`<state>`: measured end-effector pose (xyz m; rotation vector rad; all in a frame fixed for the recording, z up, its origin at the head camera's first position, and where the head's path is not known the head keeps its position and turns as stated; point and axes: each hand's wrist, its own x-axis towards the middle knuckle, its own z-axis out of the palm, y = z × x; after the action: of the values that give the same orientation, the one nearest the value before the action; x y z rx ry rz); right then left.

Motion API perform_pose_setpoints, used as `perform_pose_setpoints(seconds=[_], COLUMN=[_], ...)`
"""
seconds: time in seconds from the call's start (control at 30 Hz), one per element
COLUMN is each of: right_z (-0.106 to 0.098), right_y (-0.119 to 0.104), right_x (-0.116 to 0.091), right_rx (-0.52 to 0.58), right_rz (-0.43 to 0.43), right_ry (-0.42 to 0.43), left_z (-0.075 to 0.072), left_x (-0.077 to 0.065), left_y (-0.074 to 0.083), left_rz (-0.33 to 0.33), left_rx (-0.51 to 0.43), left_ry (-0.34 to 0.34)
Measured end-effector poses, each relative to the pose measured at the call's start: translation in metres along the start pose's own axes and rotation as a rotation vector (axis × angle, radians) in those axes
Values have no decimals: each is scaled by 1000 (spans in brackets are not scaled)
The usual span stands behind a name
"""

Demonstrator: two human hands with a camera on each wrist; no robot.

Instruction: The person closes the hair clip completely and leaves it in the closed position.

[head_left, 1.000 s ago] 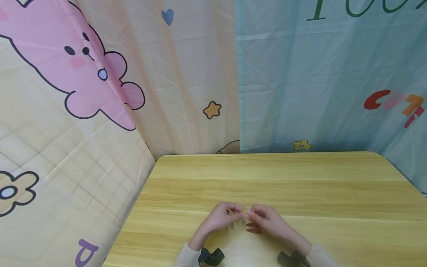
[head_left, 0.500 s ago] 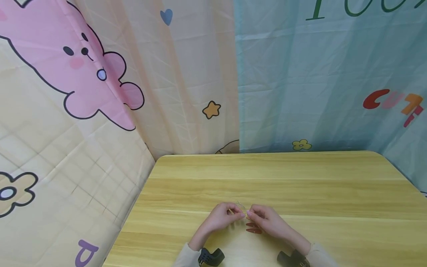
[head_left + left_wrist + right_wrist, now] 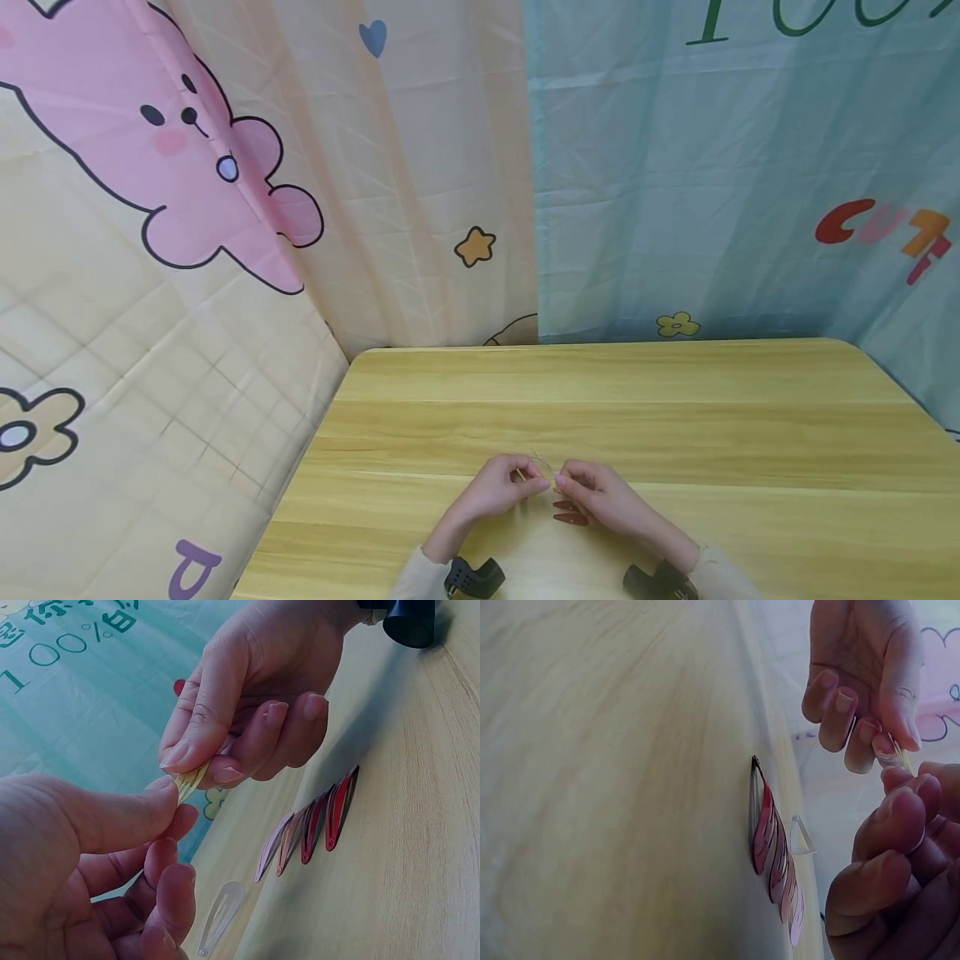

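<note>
A yellow snap hair clip (image 3: 193,780) is held up between both hands, over the table. My left hand (image 3: 495,487) pinches one end between thumb and forefinger; the fingertips cover that part. At the other end, the thumb and fingers of my right hand (image 3: 603,493) pinch it too. Below the hands, several more snap clips lie in a slanted, overlapping row: a red clip (image 3: 342,810), a dark red clip (image 3: 318,825), a salmon clip (image 3: 289,844) and a pale pink clip (image 3: 271,851). A whitish clip (image 3: 223,919) lies apart, past the pink end.
The wooden table (image 3: 637,408) reaches back to hanging printed curtains (image 3: 675,167), with another curtain (image 3: 187,350) along its left side. Each wrist wears a dark camera mount (image 3: 477,577) close to the tabletop.
Both hands stay almost in place, still pinching the yellow clip, with only tiny shifts of the left fingers. The head view has slid very slightly.
</note>
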<state>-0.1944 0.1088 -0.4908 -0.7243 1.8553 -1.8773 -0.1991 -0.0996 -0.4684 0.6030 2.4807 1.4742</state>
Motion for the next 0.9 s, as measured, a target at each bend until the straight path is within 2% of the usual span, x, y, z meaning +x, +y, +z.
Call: perform_pose_setpoints(seconds=[0.2,0.47,0.63,0.7,0.9], right_z=[0,-1,-2,-3,-5], right_y=[-2,-2,-2,-2,-1], right_x=[-1,-1,-2,-2,-2], right_rx=[13,37,74,91,127], right_rz=[-4,-16,-14,-14,-11], right_ry=[-23,-59,-78,-86,-104], left_z=[1,-6,-8,-10,-4], left_x=[0,-12,-14,-14,-4], left_y=[1,30,35,37,10], left_rz=[10,36,48,31,-2], left_rx=[-17,-84,-131,-144,-179], left_ry=[-10,-24,-41,-58,-82])
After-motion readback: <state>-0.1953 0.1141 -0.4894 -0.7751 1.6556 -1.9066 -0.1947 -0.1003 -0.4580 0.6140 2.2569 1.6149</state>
